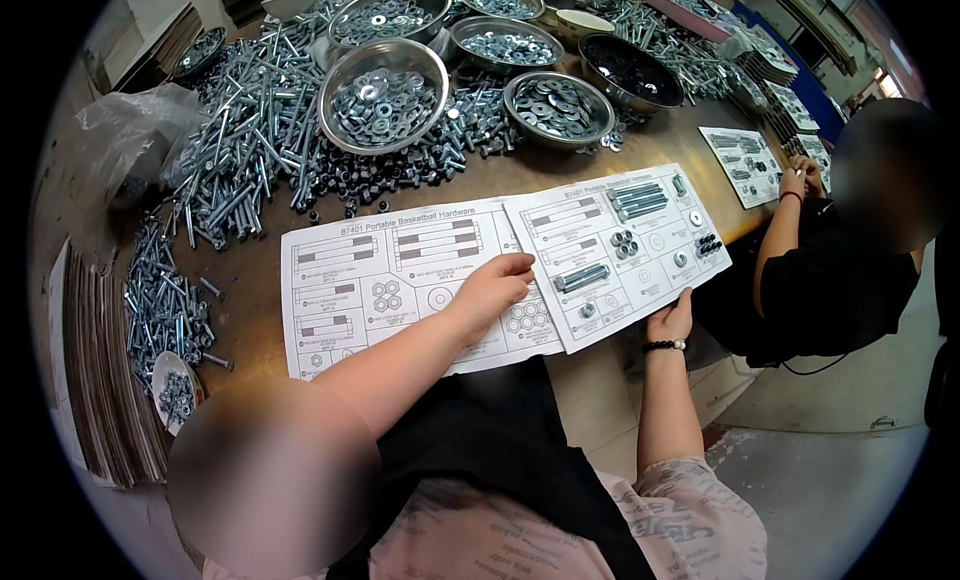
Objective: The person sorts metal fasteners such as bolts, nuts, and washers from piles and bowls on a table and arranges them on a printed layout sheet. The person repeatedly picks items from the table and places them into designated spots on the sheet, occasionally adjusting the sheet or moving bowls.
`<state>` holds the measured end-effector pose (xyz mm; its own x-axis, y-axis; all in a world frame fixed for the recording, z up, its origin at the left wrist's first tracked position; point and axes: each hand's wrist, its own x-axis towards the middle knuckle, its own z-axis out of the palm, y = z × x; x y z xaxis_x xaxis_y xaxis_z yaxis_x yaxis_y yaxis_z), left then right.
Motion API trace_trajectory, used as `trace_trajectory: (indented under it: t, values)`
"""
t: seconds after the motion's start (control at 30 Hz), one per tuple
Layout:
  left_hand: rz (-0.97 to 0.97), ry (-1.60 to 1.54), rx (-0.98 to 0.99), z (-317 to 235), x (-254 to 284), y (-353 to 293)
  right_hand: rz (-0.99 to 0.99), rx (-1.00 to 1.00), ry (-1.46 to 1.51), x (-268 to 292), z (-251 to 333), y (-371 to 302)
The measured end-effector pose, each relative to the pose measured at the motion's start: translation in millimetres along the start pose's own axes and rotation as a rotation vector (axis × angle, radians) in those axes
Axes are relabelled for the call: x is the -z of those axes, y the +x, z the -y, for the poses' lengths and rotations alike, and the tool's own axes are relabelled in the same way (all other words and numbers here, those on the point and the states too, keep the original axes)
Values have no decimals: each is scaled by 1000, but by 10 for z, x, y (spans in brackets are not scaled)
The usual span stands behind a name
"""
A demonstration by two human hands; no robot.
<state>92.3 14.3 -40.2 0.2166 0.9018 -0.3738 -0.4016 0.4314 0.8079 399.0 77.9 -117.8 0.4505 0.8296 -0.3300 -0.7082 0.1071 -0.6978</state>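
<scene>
A printed hardware card (657, 243) is held slightly tilted over the front of the table. On it lie long bolts (640, 200), shorter bolts (582, 278), dark nuts (709, 245) and a few washers; some printed outlines are bare. My left hand (494, 292) is closed at the card's left edge, its fingertips partly behind the edge. With my right hand (670, 322) I grip the lower right edge, the fingers hidden underneath. A second printed card (335, 265), with no hardware on its visible part, lies under my left forearm, overlapped by the first.
Metal bowls of washers (385, 105) stand behind the cards, among heaped bolts (265, 110) and black nuts (370, 175). Cardboard sheets (110, 380) are stacked at the left, near a small dish (175, 385). At right, a co-worker's hands (800, 175) touch another loaded card (738, 160).
</scene>
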Motion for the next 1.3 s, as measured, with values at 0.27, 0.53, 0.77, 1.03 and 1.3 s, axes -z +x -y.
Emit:
trace_trajectory:
  t: [0.27, 0.53, 0.77, 1.03, 1.3]
  values:
    - [94, 944, -473, 140, -81, -20, -8, -17, -112, -120, 63, 400]
    - [257, 1774, -600, 55, 481, -883, -22, -31, -156, -14, 250, 845]
    - [220, 1819, -660, 227, 666, -1049, -63, 7, -163, -70, 301, 923]
    - [38, 1856, -692, 372, 664, -1265, -135, 556, -374, -595, 207, -264]
    - [-58, 1624, -565, 163, 768, -1215, 869, 719, -981, -1839, -599, -694]
